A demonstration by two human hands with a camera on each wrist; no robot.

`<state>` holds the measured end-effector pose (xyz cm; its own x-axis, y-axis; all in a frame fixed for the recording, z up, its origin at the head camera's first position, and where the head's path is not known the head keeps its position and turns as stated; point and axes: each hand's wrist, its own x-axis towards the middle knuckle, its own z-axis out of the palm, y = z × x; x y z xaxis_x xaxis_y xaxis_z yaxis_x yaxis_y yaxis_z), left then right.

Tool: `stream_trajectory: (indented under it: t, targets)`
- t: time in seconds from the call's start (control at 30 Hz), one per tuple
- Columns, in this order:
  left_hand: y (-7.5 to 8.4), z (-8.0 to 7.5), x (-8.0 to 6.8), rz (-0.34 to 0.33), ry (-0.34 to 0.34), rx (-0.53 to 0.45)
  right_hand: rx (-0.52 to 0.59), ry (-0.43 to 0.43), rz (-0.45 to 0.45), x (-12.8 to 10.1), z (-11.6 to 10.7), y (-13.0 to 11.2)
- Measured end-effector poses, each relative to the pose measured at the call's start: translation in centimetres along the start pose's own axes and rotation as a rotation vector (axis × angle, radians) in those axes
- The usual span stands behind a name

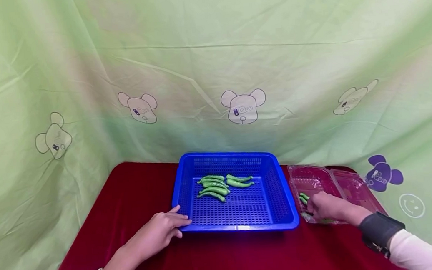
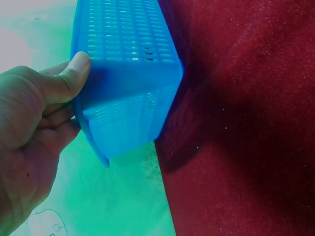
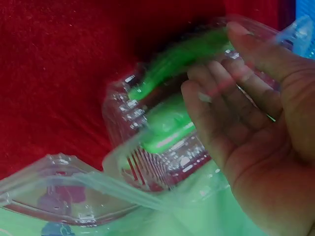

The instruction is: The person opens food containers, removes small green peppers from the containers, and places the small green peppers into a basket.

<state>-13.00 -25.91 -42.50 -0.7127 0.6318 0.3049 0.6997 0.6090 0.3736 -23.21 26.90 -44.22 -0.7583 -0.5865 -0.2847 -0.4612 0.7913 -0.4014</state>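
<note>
A blue plastic basket (image 1: 245,227) stands on the table with several long green chili peppers (image 1: 213,184) on its floor, toward the left and back. My left hand (image 1: 159,233) holds the basket's front left corner. In the left wrist view the thumb (image 2: 74,73) presses the wall's outside while other fingers lie beyond the rim. My right hand (image 1: 328,206) is inside a clear plastic clamshell box (image 1: 305,174), right of the basket. In the right wrist view its fingers are loosely bent, apart from the thumb, beside green peppers (image 3: 170,125); one pepper is blurred close to the fingertips.
The clamshell's clear lid (image 1: 355,188) lies folded back to the right. A dark red cloth (image 1: 224,260) covers the table. Behind it hangs a pale green curtain (image 1: 181,70) printed with bear heads. A black band (image 1: 381,230) wraps the right wrist.
</note>
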Motion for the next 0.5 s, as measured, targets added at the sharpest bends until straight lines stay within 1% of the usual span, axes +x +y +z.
stream_trajectory:
  t: [0.13, 0.3, 0.4, 0.5]
  targets:
    - [0.0, 0.1, 0.0, 0.012, 0.013, 0.008, -0.03, 0.036, -0.025, 0.0, 0.8, 0.3]
    - [0.1, 0.0, 0.0, 0.005, 0.012, 0.013, -0.042, 0.06, -0.054, 0.1, 1.3, 0.4]
    - [0.1, 0.0, -0.1, 0.002, 0.01, 0.012, -0.054, 0.096, -0.092, 0.3, 0.8, 0.4]
    - [0.2, -0.1, -0.1, -0.001, 0.005, 0.006, -0.054, 0.147, -0.13, 0.8, -0.4, 0.1]
